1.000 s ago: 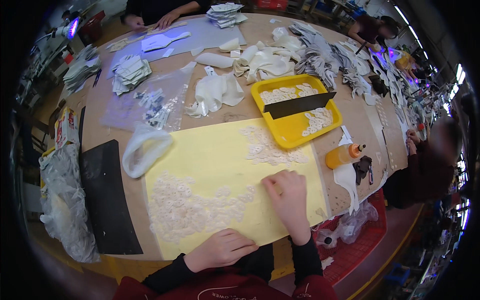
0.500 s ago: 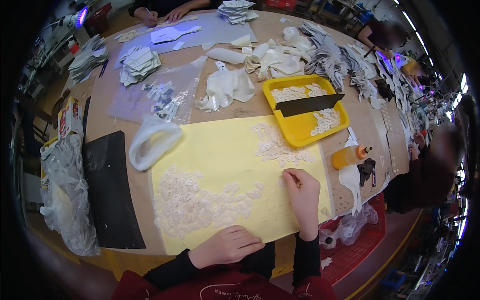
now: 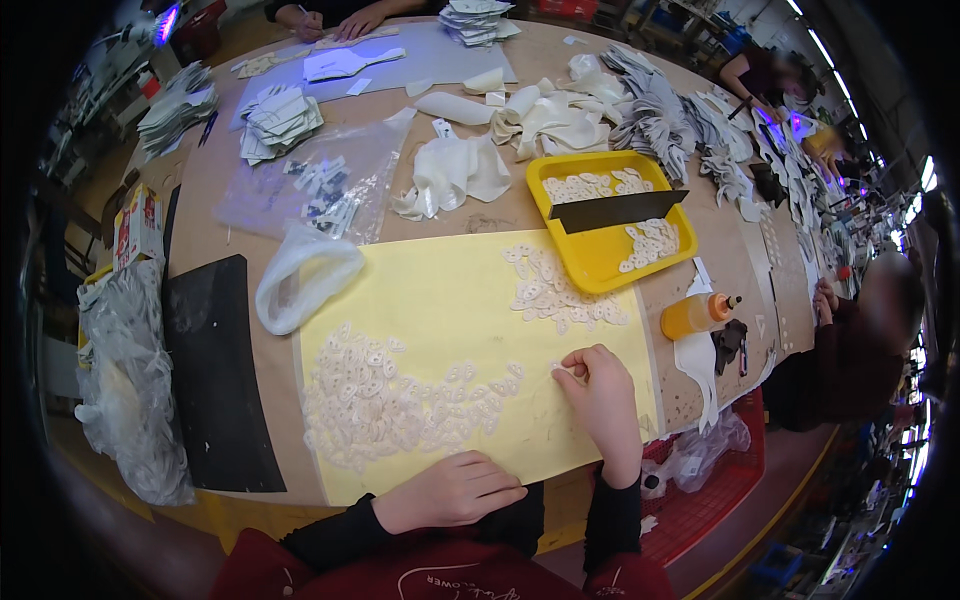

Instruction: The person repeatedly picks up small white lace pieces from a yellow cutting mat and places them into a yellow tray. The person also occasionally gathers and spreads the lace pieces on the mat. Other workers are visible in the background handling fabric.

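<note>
My right hand (image 3: 603, 405) is over the right part of a yellow sheet (image 3: 430, 280), thumb and forefinger pinched on a small cream cut piece (image 3: 557, 368), of which only the edge shows. My left hand (image 3: 455, 490) lies at the sheet's near edge, fingers stretched out and holding nothing. A big heap of cream oval pieces with small holes (image 3: 360, 405) covers the sheet's left side and thins out toward the middle. Beyond my right hand lies a smaller pile of such pieces (image 3: 560, 295). It reaches the yellow tray (image 3: 590, 272), which holds more of them.
A dark divider (image 3: 620, 210) crosses the tray. To its right stands an orange bottle (image 3: 690, 317). Left lie a clear plastic bag (image 3: 310, 280) and a black board (image 3: 222, 380). Cream material scraps (image 3: 455, 175) are farther back. Another person's hands (image 3: 340, 25) work at the far edge.
My right hand has shifted slightly left and down; a cream piece now shows at its fingertips. My left hand has stayed in place.
</note>
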